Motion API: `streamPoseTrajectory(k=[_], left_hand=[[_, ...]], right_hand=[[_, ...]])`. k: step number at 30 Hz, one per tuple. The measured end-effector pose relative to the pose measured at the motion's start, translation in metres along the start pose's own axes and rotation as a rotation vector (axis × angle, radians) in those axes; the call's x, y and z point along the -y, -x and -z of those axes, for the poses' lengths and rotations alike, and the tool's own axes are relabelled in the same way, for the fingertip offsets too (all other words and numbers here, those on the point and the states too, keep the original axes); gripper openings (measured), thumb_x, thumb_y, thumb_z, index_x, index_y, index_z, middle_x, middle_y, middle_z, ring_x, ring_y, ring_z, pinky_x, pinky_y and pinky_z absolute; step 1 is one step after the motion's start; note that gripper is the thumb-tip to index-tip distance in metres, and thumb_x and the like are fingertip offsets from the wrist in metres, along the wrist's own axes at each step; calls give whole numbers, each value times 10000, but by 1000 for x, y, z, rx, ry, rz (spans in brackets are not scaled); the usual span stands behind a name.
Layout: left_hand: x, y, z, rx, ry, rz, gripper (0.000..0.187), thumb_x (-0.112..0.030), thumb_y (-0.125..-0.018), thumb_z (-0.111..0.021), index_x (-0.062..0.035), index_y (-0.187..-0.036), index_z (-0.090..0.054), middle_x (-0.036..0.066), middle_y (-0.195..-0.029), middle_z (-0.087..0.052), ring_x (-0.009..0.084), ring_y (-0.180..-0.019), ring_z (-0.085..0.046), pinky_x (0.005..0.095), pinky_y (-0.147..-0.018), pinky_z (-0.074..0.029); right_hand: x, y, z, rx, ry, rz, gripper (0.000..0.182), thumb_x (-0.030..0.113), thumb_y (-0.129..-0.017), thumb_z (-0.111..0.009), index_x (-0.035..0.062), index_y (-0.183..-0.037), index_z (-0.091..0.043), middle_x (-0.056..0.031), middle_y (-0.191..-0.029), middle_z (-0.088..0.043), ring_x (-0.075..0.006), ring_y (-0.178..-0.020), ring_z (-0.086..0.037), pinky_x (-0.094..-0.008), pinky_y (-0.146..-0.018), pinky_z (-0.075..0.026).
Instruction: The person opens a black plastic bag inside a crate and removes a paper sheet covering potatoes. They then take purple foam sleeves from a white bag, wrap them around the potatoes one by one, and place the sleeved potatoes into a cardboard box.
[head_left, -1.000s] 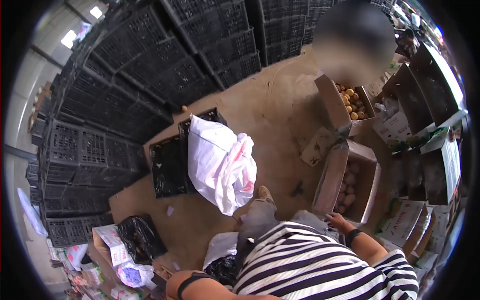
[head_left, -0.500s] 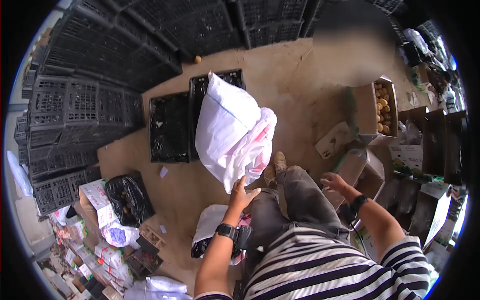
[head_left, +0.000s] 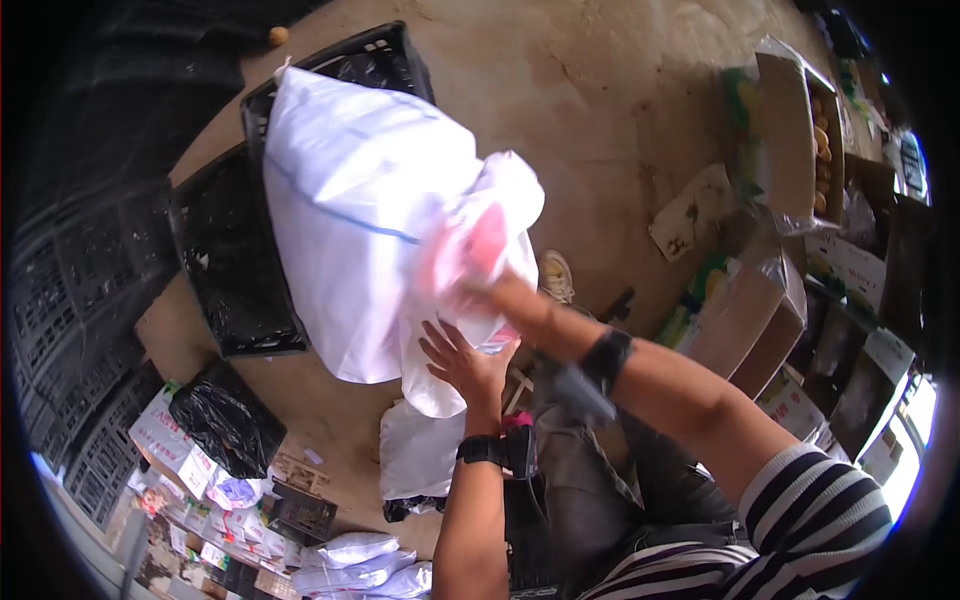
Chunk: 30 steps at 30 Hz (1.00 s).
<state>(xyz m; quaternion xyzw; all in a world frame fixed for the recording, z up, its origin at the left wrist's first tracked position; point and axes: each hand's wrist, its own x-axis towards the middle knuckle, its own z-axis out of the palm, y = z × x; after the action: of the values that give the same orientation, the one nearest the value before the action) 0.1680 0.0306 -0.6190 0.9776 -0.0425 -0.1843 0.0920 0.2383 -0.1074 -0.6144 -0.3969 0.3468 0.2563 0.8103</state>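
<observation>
A large, full white woven sack (head_left: 345,215) with a blue line across it leans over two black crates (head_left: 225,240) lined with black plastic. At its near end the material is loose and gathered, with pink showing. My left hand (head_left: 466,362) lies against the lower loose folds, fingers spread. Just above it, my right hand (head_left: 480,292) reaches across to the pink part, its fingers smeared by motion. Dark bands circle both wrists.
An open carton of round yellowish-brown items (head_left: 820,150) stands at the right, with another open carton (head_left: 745,315) below it. Black crates (head_left: 70,250) are stacked at the left. A black plastic bag (head_left: 225,420) and folded white sacks (head_left: 360,565) are at lower left.
My right hand has swung from beside my right leg across to the sack's loose end. My left hand has spread onto the folds. The view has moved closer to the sack.
</observation>
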Motion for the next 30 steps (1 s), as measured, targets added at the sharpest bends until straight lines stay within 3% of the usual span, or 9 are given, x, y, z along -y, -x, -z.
streamPoseTrajectory(k=[2, 5, 9, 12, 15, 19, 24, 26, 30], left_hand=[[8, 4, -1, -241, 78, -139, 901, -321, -653, -736, -52, -1352, -235, 224, -1355, -270, 382, -1249, -276, 494, -940, -338], [22, -1, 89, -144, 444, 13, 841, -298, -678, -707, -36, -1336, -254, 221, -1338, -295, 363, -1232, -299, 475, -936, -344], [57, -41, 243, -328, 594, 152, 761, -267, -712, -669, -14, -1315, -280, 216, -1315, -328, 337, -1210, -328, 450, -930, -352], [91, -70, 366, -578, 612, 144, 702, -245, -737, -640, 3, -1299, -299, 212, -1298, -352, 318, -1193, -351, 431, -926, -358], [113, -72, 464, -778, 588, 93, 644, -222, -763, -611, 19, -1283, -318, 208, -1281, -377, 299, -1177, -373, 412, -922, -364], [146, -73, 541, -944, 557, 17, 568, -192, -797, -573, 41, -1262, -343, 203, -1258, -410, 274, -1154, -402, 387, -916, -372], [229, -124, 504, -777, 618, 59, 478, -154, -839, -525, 69, -1235, -375, 197, -1229, -451, 242, -1127, -439, 356, -909, -382], [281, -150, 439, -596, 662, 159, 444, -139, -856, -505, 80, -1224, -387, 194, -1217, -468, 229, -1116, -454, 343, -906, -386], [384, -182, 288, -165, 472, 344, 357, -77, -861, -493, 86, -1174, -443, 129, -1154, -513, 213, -992, -507, 294, -904, -387]], right_hand=[[-5, 24, -53, 90, 347, 154, 318, 298, -825, -586, 46, -1018, -593, -111, -931, -604, -212, -880, -551, -353, -823, -389], [6, 80, -129, 249, 742, 392, 383, 332, -808, -592, 95, -1106, -555, -165, -1020, -564, -293, -1033, -482, -444, -959, -268], [97, 144, -143, 616, 413, 371, 372, 242, -829, -597, 36, -1130, -524, -171, -1057, -550, -305, -1014, -502, -399, -887, -380], [97, 142, -107, -30, 527, 970, 592, 234, -709, -715, 63, -1211, -452, -156, -1162, -483, -331, -1100, -450, -401, -913, -375], [56, 100, -81, -407, 894, 685, 991, 382, -549, -792, 94, -1344, -276, -199, -1328, -302, -393, -1221, -289, -479, -1001, -288], [8, 58, -146, -79, 544, 394, 1036, 428, -634, -770, 51, -1384, -162, -234, -1315, -329, -335, -1199, -363, -411, -1019, -297], [-5, 1, -238, 398, -230, 15, 764, 304, -772, -687, 35, -1349, -264, -123, -1086, -557, -201, -934, -577, -304, -838, -471], [-30, -29, -241, 202, -227, 114, 529, 186, -806, -607, 41, -1272, -403, -91, -941, -627, -128, -714, -614, -250, -677, -509], [-70, -51, -155, -564, 413, 334, 406, 136, -785, -593, 33, -1169, -511, -130, -1053, -594, -234, -904, -598, -333, -770, -485]])
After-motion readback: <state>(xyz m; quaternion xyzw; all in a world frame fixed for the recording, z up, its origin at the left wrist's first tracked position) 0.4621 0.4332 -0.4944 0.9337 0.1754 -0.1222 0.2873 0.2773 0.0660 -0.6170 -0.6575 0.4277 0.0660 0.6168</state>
